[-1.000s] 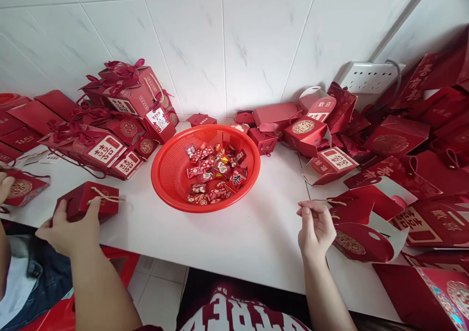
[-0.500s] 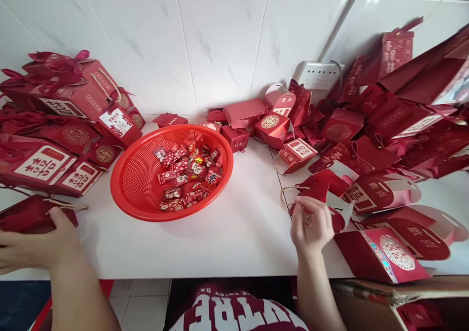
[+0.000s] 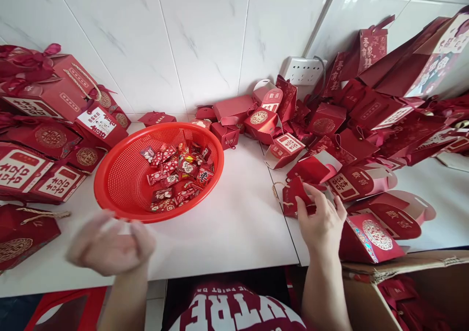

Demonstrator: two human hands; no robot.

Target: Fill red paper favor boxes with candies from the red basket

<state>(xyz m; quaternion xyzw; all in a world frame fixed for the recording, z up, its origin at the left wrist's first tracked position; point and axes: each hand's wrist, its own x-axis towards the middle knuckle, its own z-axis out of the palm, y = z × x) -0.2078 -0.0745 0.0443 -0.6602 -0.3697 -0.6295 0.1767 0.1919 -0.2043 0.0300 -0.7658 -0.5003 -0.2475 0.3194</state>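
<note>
My right hand [image 3: 321, 218] pinches a small dark red gift box [image 3: 290, 197] between thumb and fingers; a twisted rope handle loops from its left side. Part of that box is hidden behind the fingers. My left hand [image 3: 112, 243] is blurred by motion in front of the red plastic basket [image 3: 104, 187], its loosely bent fingers and thumb apart with nothing visible in them. Inside the basket lie several red-wrapped candies [image 3: 186, 167]. At the far left rests a red box with a rope handle [image 3: 27, 231], apart from my left hand.
Finished-looking red boxes [image 3: 47, 135] are stacked at the left. Many opened and folded red boxes [image 3: 366, 182] crowd the right side. Against the tiled wall sits a white power strip [image 3: 303, 71]. Below the table's right edge stands a cardboard carton [image 3: 361, 297] holding red items.
My left hand has let go of the rope-handled box at the left and moved right toward the basket. My right hand has taken hold of the small red box. The view has shifted right.
</note>
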